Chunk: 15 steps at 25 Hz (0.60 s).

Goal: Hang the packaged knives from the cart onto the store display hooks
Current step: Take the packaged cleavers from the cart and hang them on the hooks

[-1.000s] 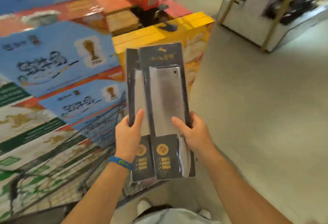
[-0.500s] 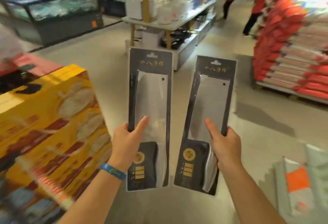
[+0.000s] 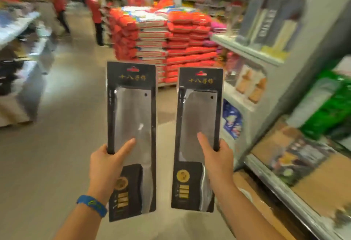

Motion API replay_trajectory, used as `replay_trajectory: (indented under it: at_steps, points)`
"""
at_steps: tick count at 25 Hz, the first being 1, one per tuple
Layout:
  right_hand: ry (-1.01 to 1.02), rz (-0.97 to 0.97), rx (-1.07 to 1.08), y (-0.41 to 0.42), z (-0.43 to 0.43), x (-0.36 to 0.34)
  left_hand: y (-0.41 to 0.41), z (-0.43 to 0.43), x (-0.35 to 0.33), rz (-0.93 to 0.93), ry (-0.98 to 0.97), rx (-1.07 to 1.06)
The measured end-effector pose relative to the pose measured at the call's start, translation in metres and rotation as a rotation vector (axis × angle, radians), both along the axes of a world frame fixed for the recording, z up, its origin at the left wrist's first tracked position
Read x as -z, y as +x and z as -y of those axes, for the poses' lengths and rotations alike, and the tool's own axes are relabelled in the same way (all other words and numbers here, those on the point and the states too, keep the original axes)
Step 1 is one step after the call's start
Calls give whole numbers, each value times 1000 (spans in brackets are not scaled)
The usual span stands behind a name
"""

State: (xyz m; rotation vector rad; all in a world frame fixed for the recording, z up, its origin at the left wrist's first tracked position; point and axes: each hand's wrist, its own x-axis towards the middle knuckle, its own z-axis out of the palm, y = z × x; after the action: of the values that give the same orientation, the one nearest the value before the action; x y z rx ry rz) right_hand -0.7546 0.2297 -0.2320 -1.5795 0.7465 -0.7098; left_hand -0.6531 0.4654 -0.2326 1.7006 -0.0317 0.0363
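- Left hand [image 3: 106,165] clamps the left pack [image 3: 133,118] at its lower left edge, thumb across the front.
- Right hand [image 3: 218,161] clamps the right pack [image 3: 199,118] likewise.
- Both packs are upright, tops away from the fingers. The shelf [image 3: 266,55] lies nearer the right hand; no hooks visible.

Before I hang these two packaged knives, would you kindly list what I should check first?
1. Left hand grips the left knife package: ok.
2. Right hand grips the right knife package: ok.
3. Packages held apart, not overlapping: ok.
4. Hang slots on top, packages upright: ok.
5. Free display hook in sight on the blurred shelving: cannot tell.
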Motion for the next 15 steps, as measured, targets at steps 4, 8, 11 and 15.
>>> replay_trajectory:
  at_steps: [4, 8, 11, 15]
  points:
    - [-33, 13, 261, -2, 46, -7, 36, 75, 13, -66, 18, 246]
    - [-110, 130, 426, -40, 93, -15, 45, 168, 2, -49, -11, 464]
    - [-197, 136, 594, -72, 141, -30, 36, 245, -21, 3, -47, 631]
    - [-361, 120, 784, -123, 206, -65, 0, 348, -69, 29, -170, 846]
